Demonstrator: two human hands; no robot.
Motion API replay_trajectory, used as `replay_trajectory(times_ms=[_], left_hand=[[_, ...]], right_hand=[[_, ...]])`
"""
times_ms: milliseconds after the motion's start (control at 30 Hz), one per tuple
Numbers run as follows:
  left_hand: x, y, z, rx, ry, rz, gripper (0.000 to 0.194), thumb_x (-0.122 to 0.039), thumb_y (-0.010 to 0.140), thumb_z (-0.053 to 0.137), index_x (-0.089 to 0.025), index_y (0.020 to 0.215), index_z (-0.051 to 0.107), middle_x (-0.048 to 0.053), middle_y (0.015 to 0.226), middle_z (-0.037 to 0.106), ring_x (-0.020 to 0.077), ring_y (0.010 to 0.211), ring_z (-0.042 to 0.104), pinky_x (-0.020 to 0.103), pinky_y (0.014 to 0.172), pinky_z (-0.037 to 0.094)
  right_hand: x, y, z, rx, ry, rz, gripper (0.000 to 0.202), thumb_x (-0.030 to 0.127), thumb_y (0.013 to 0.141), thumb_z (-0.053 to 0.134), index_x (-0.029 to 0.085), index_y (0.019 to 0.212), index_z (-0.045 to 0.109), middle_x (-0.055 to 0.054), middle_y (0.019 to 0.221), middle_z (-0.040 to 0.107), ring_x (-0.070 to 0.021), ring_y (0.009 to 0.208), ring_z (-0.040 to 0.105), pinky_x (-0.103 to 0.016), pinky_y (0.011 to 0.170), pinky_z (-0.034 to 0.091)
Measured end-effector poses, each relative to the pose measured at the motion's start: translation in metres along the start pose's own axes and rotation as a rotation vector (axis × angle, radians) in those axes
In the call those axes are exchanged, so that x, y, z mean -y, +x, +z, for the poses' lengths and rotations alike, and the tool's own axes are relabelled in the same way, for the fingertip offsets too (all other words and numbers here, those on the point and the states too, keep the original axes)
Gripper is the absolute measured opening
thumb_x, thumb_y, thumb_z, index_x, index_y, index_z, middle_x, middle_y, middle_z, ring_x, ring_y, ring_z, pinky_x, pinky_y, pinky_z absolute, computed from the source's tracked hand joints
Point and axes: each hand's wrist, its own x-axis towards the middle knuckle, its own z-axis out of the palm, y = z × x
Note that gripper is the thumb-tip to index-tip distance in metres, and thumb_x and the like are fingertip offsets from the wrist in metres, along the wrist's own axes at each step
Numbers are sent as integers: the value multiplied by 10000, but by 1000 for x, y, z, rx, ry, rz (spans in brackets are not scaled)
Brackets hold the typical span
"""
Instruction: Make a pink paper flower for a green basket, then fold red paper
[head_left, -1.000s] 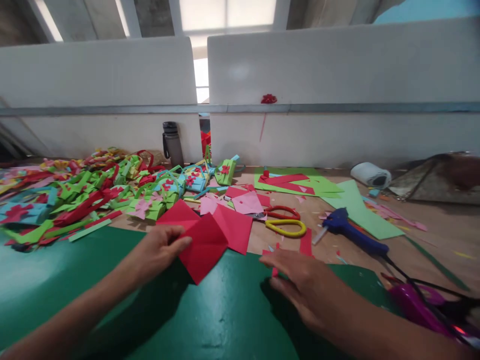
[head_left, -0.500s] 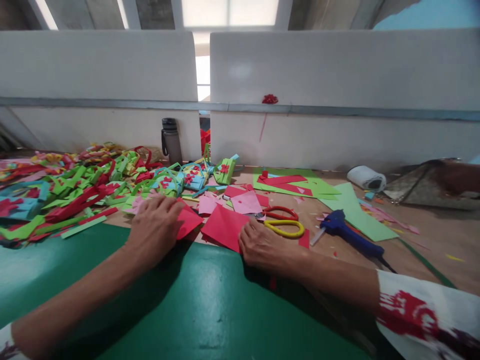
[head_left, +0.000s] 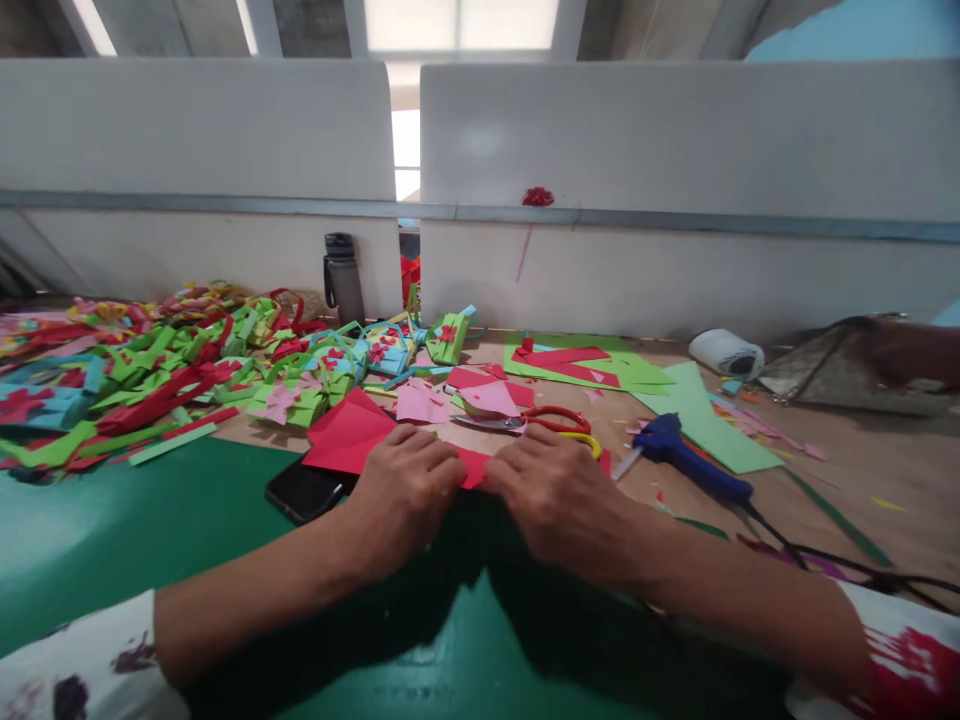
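Observation:
Red paper [head_left: 346,432] lies across the near edge of the brown-covered work area, its left part spread out and slightly raised. My left hand [head_left: 411,482] is closed on the paper near its middle, the fingers curled over it. Close beside it, my right hand [head_left: 546,490] pinches the right end of the same paper. Scissors with red and yellow handles [head_left: 556,420] lie just beyond my right hand, partly hidden by it. Pink paper pieces [head_left: 421,402] are behind the red paper.
A black phone [head_left: 304,490] rests on the green surface [head_left: 225,520]. Small paper bags and strips [head_left: 165,370] pile up at the left, near a grey bottle [head_left: 344,280]. At the right are a blue glue gun [head_left: 694,462], green sheets [head_left: 701,420], a white roll [head_left: 726,353] and a bag [head_left: 840,370].
My left hand has moved right and now grips the paper close to my right hand, which has shifted slightly right. The phone and a green bag with a pink flower have come into view.

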Motion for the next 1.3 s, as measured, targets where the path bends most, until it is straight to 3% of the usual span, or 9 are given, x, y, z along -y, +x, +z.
replay_trajectory(times_ms=[100, 167, 233, 333, 433, 600, 833, 1067, 1300], left_hand=[[-16, 3, -17, -4, -227, -127, 238, -153, 887, 438, -140, 817, 665, 55, 743, 691, 152, 644, 605, 259, 596, 478], [-26, 4, -24, 62, -697, -371, 190, -238, 877, 508, -150, 854, 675, 38, 753, 700, 140, 629, 619, 223, 554, 481], [-34, 4, -24, 140, -1098, -584, 201, -334, 831, 602, -150, 854, 679, 36, 744, 702, 154, 652, 643, 228, 576, 502], [-39, 2, -12, 193, -1359, -786, 303, -419, 721, 727, -144, 837, 674, 36, 719, 690, 160, 639, 647, 211, 528, 480], [-39, 0, 2, 180, -1414, -927, 371, -427, 611, 814, -132, 771, 656, 18, 645, 654, 122, 537, 595, 182, 453, 424], [-35, -4, 14, 221, -1433, -1014, 427, -405, 591, 835, -108, 847, 668, 64, 711, 680, 158, 599, 628, 244, 550, 490], [-29, -8, 25, 254, -1443, -994, 463, -402, 632, 818, -116, 969, 678, 99, 811, 704, 176, 658, 636, 252, 576, 484], [-28, -14, 23, 384, -1278, -811, 319, -382, 674, 795, -97, 773, 692, 46, 659, 647, 83, 505, 506, 180, 462, 372], [-34, -16, 16, 407, -1333, -975, 277, -336, 670, 803, -129, 803, 674, 11, 653, 622, 96, 536, 546, 186, 497, 416]], right_hand=[[2, -17, -20, -167, 497, 376, 169, 204, 825, 589, 134, 966, 652, -95, 938, 709, -231, 855, 642, -359, 766, 473], [5, -28, -30, -114, 882, 611, 214, 259, 804, 619, 169, 994, 658, -56, 943, 715, -210, 855, 650, -310, 725, 490], [10, -39, -34, -14, 1233, 759, 134, 276, 808, 593, 183, 864, 671, -17, 822, 709, -178, 757, 646, -267, 645, 485], [19, -52, -31, 6, 1497, 874, 151, 294, 783, 603, 167, 711, 640, 0, 697, 662, -134, 637, 585, -235, 586, 439], [23, -60, -22, -24, 1537, 949, 161, 295, 750, 634, 156, 675, 607, 7, 661, 616, -97, 565, 498, -216, 535, 369], [24, -66, -13, -96, 1510, 1011, 262, 354, 752, 643, 162, 618, 525, 49, 562, 481, -64, 492, 362, -204, 467, 266], [29, -68, -14, -61, 1426, 1025, 264, 341, 746, 617, 166, 590, 496, 42, 549, 469, -70, 499, 374, -210, 467, 278], [30, -70, -17, -263, 1297, 974, 276, 304, 772, 588, 183, 556, 466, 48, 526, 451, -76, 502, 379, -221, 470, 292], [29, -67, -18, -306, 1355, 1052, 249, 314, 749, 621, 182, 599, 472, 68, 512, 432, -56, 459, 347, -206, 419, 232]])
